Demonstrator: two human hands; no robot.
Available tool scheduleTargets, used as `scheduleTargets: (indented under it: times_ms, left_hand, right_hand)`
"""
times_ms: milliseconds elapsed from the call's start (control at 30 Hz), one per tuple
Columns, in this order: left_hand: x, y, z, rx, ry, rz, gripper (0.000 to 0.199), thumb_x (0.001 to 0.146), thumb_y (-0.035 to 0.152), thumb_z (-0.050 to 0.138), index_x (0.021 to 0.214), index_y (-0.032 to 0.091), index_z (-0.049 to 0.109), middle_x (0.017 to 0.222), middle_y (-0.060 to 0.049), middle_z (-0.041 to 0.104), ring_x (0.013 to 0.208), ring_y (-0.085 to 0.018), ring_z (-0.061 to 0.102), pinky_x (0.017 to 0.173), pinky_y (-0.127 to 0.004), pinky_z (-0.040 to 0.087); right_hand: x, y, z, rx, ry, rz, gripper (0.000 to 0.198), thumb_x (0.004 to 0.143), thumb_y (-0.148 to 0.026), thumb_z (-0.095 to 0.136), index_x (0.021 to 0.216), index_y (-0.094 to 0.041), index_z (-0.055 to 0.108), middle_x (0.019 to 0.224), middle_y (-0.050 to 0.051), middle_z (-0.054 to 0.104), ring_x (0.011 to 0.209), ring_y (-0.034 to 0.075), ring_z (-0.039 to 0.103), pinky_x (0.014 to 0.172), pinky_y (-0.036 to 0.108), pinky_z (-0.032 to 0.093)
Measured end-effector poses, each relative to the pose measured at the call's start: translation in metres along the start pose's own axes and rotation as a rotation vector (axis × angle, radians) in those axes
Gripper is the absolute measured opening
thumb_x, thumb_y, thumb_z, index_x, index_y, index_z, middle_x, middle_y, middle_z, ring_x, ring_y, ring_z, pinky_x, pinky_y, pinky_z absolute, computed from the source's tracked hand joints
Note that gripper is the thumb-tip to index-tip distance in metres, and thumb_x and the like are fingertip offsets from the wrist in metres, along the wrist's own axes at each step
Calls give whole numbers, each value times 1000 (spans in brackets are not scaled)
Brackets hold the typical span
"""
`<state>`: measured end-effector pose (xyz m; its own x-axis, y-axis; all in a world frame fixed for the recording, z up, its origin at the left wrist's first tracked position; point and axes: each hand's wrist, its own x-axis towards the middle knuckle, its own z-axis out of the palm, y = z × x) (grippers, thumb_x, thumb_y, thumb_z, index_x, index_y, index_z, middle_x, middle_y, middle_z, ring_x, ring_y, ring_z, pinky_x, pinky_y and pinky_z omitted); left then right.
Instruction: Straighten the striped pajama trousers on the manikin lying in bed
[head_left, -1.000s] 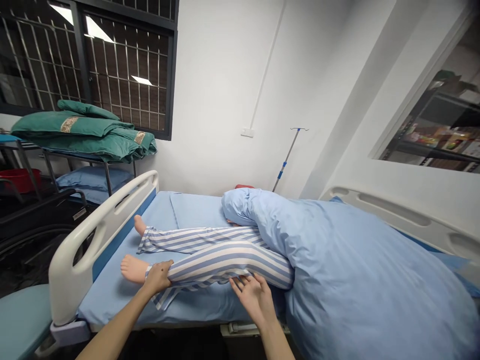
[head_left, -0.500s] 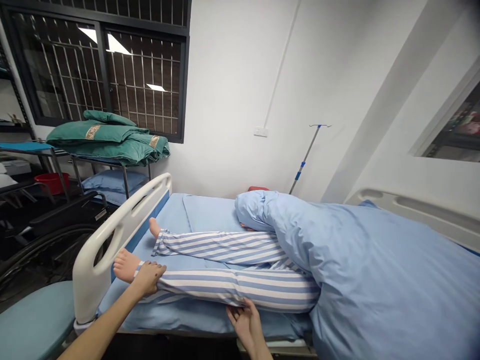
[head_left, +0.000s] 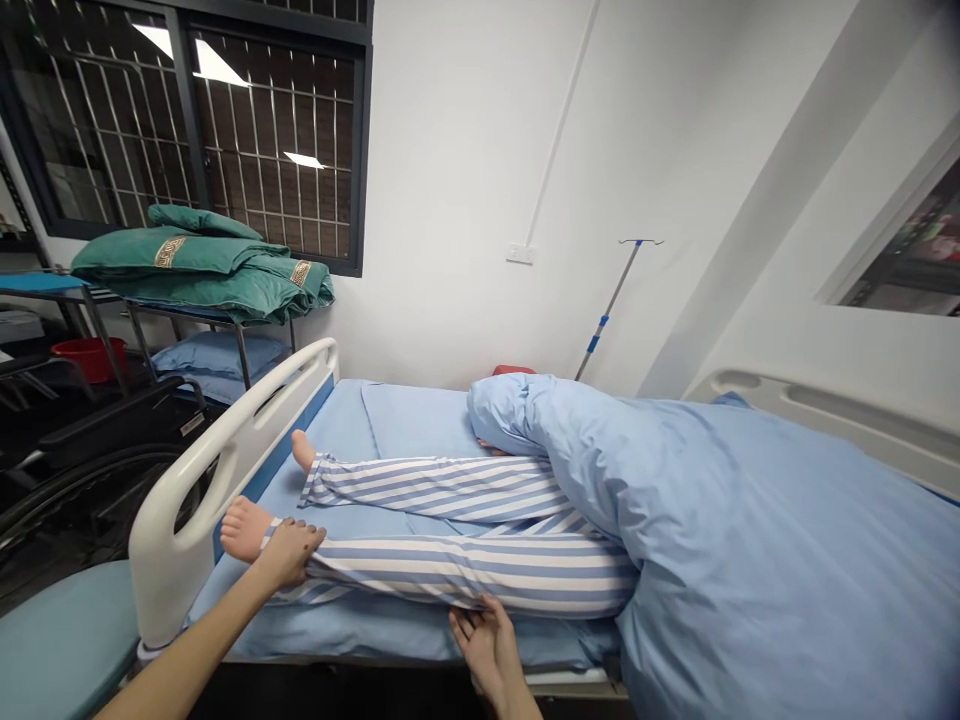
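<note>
A manikin-like figure in blue-and-white striped trousers (head_left: 555, 575) lies on the bed, its upper part covered by a light blue quilt (head_left: 720, 520). Both its bare feet show, the near foot (head_left: 244, 528) close to the footboard. My left hand (head_left: 291, 552) is closed over the near leg just above the ankle, fingers across the trouser cuff. Palm up, my right hand (head_left: 484, 640) rests against the underside of the same leg near the knee. Its fingers are apart, and their tips touch the trouser cloth.
The white footboard (head_left: 169, 510) stands at the left, with a wheelchair (head_left: 97, 440) and a blue-green seat (head_left: 67, 635) beyond it. Folded green bedding (head_left: 202, 265) lies on a rack by the window. An IV pole (head_left: 611, 305) stands behind the bed.
The view has shifted slightly, so the bed's foot end sits a little further left. Both hands keep their places on the leg.
</note>
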<state>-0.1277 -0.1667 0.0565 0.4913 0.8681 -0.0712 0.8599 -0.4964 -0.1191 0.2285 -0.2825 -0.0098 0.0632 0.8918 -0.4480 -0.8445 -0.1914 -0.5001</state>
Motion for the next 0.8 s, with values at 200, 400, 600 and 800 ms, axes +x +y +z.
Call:
scheduleTargets:
  times_ms: [200, 400, 600, 800]
  left_hand:
    - [-3, 1, 0, -23, -4, -29, 53, 54, 11, 53, 106, 16, 50, 98, -11, 60, 89, -29, 51, 79, -42, 31]
    - [-9, 13, 32, 62, -12, -97, 56, 57, 12, 51, 112, 20, 47, 103, -11, 58, 95, -29, 51, 82, -42, 31]
    - [-12, 19, 34, 21, 23, -146, 50, 63, 12, 47, 112, 18, 48, 105, -13, 57, 97, -28, 51, 88, -43, 28]
    - [-17, 24, 30, 0, 48, -158, 46, 66, 13, 44, 112, 16, 50, 103, -15, 58, 97, -28, 51, 89, -43, 28]
  right_hand:
    - [0, 2, 1, 97, 14, 25, 21, 53, -26, 70, 65, -22, 53, 65, -2, 61, 72, 19, 62, 75, 38, 50]
    - [12, 11, -19, 76, 64, 10, 23, 54, -28, 70, 66, -22, 52, 66, -2, 61, 68, 18, 62, 72, 37, 51]
    - [10, 11, -19, 25, 65, 2, 28, 50, -27, 72, 70, -23, 52, 67, -4, 61, 70, 19, 63, 71, 35, 50]
    - [5, 10, -13, -35, 99, -11, 31, 48, -25, 72, 70, -22, 50, 65, -4, 60, 69, 18, 62, 72, 36, 49]
